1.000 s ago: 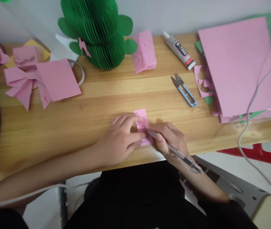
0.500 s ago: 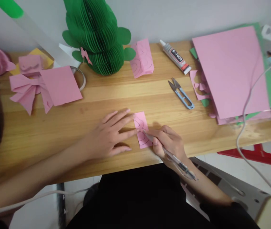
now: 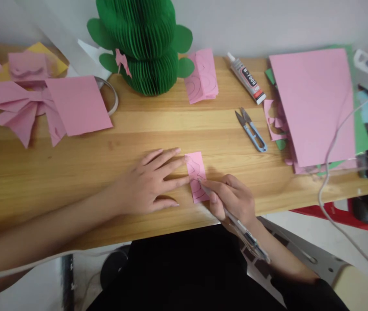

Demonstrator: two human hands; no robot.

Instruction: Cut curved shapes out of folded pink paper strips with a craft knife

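**Pen tip on a small pink slip, centre of the frame**

Head view: a small pink paper slip (image 3: 197, 175) lies flat on the wooden table (image 3: 83, 172), just below the middle of the frame, with curved lines drawn on it. The left hand (image 3: 150, 183) lies palm down to the left of the slip, its fingers loosely spread and the longest fingertips touching the slip's left edge. The right hand (image 3: 234, 198), lower right of the slip, pinches a pen (image 3: 247, 238) between thumb and curled fingers; the tip rests on the slip's lower half.

Toward the top centre stands a green honeycomb paper cactus (image 3: 145, 47), with a marked pink stack (image 3: 203, 75) just to its right. Further right lie a glue tube (image 3: 248, 79) and blue snips (image 3: 252, 129). Large pink sheets (image 3: 313, 103) fill the upper right; a pink bow (image 3: 18, 108) lies at the upper left.
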